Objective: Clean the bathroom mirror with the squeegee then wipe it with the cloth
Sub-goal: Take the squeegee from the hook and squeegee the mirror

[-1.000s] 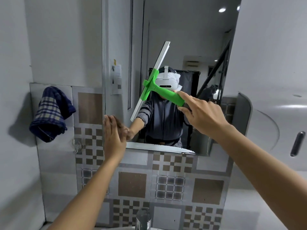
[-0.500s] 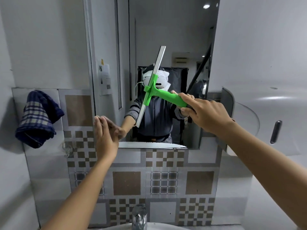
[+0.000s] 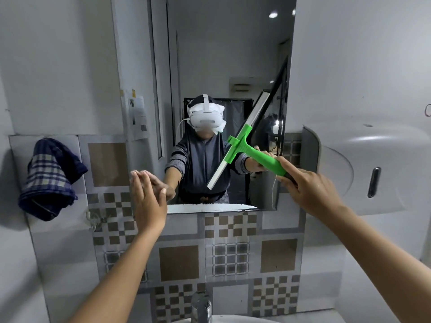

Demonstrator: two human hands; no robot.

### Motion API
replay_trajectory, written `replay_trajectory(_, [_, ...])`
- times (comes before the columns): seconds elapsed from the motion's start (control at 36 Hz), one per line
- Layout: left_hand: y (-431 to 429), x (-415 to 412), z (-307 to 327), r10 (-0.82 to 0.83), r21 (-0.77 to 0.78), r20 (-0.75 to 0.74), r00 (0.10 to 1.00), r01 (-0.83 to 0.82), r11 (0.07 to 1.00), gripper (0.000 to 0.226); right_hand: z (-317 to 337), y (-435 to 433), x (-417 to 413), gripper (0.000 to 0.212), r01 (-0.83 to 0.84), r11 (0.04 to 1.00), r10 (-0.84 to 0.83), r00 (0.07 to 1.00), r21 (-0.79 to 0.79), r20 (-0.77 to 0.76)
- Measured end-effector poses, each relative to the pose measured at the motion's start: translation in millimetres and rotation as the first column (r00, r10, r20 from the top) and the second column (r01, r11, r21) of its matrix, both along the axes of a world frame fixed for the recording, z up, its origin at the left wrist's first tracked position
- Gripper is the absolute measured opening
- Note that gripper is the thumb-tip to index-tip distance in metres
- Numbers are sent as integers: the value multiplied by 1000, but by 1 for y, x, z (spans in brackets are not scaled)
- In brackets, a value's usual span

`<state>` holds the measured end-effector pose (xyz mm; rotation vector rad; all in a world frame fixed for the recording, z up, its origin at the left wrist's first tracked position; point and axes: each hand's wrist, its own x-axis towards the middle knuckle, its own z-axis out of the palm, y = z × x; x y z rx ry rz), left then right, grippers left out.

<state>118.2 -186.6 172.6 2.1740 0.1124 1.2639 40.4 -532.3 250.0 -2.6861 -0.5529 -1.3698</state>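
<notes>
Head view: the right hand (image 3: 310, 190) wraps its fingers around the green squeegee (image 3: 247, 145), blade tilted against the mirror (image 3: 224, 54) to strip water. The left hand (image 3: 147, 203), spread flat, braces on the mirror's lower edge. The cloth (image 3: 50, 178) hangs on the wall, likely waiting for the wiping step.

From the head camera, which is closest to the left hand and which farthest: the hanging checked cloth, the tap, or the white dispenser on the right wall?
From the left hand:
1. Checked cloth, hanging to its left.
2. Tap, below.
3. White dispenser, far right wall.
</notes>
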Motion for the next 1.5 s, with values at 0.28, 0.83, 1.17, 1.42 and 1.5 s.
replay_trajectory(0.28, [13,-5,30,-77,169,142,987,52,984,65,-41,3,-11,56,95,980,-73,989,176,-126])
replay_trajectory(0.83, [56,23,164,-96,486,258,961,-43,873,58,-98,103,-28,51,86,595,138,969,799,-207])
replay_trajectory(1.17, [78,12,166,-210,594,139,968,88,799,68,-98,225,-20,36,-94,161,270,962,982,47])
replay_trajectory(1.42, [91,9,171,-269,635,102,958,145,759,68,-104,290,-16,48,-136,196,285,955,971,77])
replay_trajectory(1.5, [90,8,170,-278,628,94,956,160,761,67,-108,304,-16,53,-133,262,279,958,956,57])
